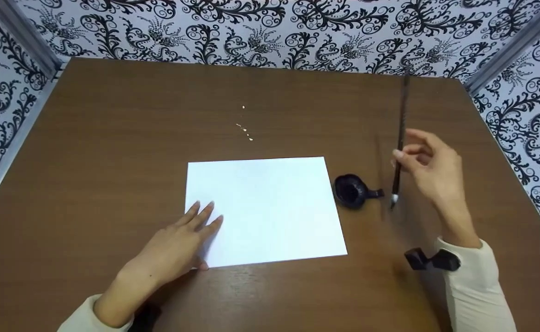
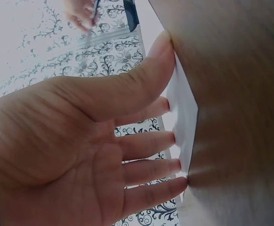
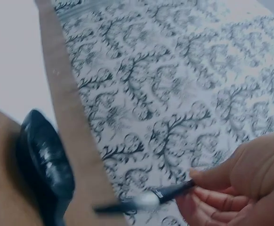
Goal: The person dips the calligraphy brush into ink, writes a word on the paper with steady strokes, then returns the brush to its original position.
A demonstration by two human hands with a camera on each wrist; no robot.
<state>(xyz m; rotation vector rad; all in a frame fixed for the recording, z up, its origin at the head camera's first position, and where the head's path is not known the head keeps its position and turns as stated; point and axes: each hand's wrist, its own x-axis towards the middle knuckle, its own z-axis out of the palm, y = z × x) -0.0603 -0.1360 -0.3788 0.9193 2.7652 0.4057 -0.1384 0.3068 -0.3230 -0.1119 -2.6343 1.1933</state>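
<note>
One brush [image 1: 401, 124], one sheet [image 1: 274, 207], one dish [image 1: 340, 196]

Your right hand [image 1: 436, 170] pinches the slender dark brush near the glossy black handled dish; your left hand [image 1: 173, 251], fingers spread, rests on the white sheet on the wood-grained table [image 1: 113, 138]

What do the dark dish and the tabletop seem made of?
Dark dish: possibly glazed ceramic or plastic; its interior shines, though liquid could cause that.
Tabletop: wood or wood-look laminate, smooth and slightly glossy, judging by its brown grain and soft reflection.
</note>
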